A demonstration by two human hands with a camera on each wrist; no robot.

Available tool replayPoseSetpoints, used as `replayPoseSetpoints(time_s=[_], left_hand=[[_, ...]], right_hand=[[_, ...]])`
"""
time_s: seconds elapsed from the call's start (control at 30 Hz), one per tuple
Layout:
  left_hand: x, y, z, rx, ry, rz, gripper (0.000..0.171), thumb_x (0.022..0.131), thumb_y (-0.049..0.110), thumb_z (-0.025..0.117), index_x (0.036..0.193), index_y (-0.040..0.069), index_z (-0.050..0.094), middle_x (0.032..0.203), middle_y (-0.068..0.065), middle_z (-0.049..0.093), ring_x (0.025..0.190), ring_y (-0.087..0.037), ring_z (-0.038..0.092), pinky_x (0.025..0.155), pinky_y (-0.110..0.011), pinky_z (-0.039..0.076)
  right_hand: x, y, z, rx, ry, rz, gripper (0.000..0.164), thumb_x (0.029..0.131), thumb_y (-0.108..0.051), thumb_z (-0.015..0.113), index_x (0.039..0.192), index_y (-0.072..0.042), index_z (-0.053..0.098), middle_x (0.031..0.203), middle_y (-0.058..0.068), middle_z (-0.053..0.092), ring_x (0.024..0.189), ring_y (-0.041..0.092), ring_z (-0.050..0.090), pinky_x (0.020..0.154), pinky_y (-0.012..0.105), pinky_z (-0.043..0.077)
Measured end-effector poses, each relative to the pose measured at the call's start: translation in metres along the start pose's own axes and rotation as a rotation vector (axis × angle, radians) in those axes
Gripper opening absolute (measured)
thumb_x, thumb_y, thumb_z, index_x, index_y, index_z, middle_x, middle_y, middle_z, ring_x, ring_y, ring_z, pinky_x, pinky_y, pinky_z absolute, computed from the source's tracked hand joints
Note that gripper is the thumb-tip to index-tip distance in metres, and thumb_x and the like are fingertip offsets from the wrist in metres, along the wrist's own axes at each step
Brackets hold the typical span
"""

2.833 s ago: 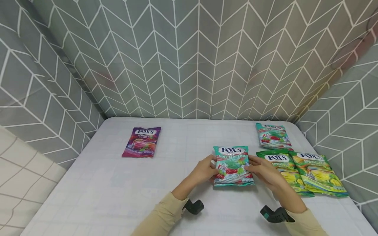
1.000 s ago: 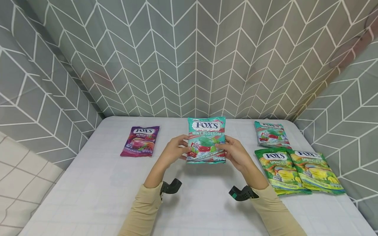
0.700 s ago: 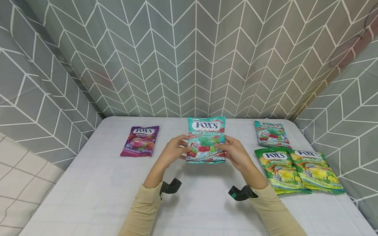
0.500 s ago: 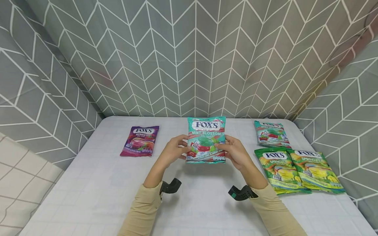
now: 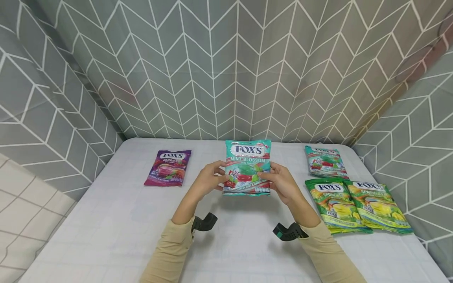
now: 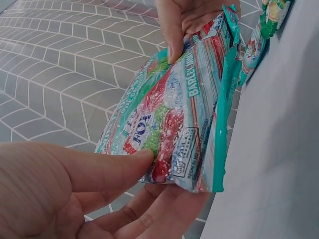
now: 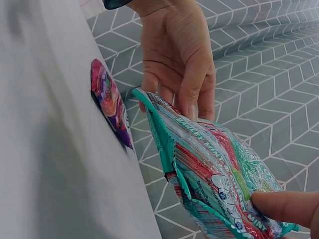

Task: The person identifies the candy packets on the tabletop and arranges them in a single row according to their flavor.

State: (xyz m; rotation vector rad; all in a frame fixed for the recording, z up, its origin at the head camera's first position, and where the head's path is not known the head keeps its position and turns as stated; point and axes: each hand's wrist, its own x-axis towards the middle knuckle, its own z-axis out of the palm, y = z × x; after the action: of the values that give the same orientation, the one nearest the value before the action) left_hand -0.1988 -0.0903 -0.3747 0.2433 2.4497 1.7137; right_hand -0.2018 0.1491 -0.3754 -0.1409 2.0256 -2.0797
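Note:
A teal bag of Fox's Mint Blossom candy (image 5: 247,167) is held upright above the table, its printed front toward the head camera. My left hand (image 5: 209,181) pinches its left edge, thumb on the front and fingers behind. On the opposite edge my right hand (image 5: 283,182) grips it the same way. In the left wrist view the candy bag (image 6: 169,114) is tilted, with the left thumb pressed on its face. The right wrist view shows the bag's bottom seam and the right thumb (image 7: 284,206) on the front.
A purple Berries candy bag (image 5: 168,169) lies at the back left of the white table (image 5: 124,236). Another Mint Blossom bag (image 5: 326,162) lies at the back right. In front of it, green-yellow Springs bags (image 5: 336,204) lie side by side, overlapping. Patterned grey curtains (image 5: 226,70) surround the table.
Since the oldest frame, both hands have lifted the Mint Blossom bag and carried it left, away from the Springs bags. Over the last second hands and bag have stayed almost still.

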Motion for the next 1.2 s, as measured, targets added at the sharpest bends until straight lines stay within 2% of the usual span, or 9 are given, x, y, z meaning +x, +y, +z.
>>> replayPoseSetpoints(time_s=[0.7, 1.2], left_hand=[[0.0011, -0.0003, 0.0000, -0.003, -0.019, -0.015, 0.038, 0.091, 0.002, 0.065, 0.128, 0.000, 0.054, 0.102, -0.018, 0.061, 0.087, -0.027, 0.064, 0.064, -0.036, 0.058], [0.0011, -0.0020, -0.0031, 0.012, -0.023, -0.016, 0.038, 0.091, 0.002, 0.065, 0.127, -0.001, 0.055, 0.103, -0.018, 0.062, 0.085, -0.027, 0.065, 0.064, -0.037, 0.057]], right_hand=[[0.0002, 0.0019, 0.0045, -0.013, 0.043, 0.041, 0.046, 0.095, -0.007, 0.059, 0.137, 0.005, 0.044, 0.115, 0.011, 0.066, 0.094, 0.016, 0.066, 0.082, 0.033, 0.054], [0.0024, 0.0066, 0.0074, -0.022, 0.051, 0.054, 0.049, 0.095, -0.008, 0.060, 0.139, 0.003, 0.042, 0.120, 0.015, 0.063, 0.098, 0.019, 0.065, 0.084, 0.035, 0.053]])
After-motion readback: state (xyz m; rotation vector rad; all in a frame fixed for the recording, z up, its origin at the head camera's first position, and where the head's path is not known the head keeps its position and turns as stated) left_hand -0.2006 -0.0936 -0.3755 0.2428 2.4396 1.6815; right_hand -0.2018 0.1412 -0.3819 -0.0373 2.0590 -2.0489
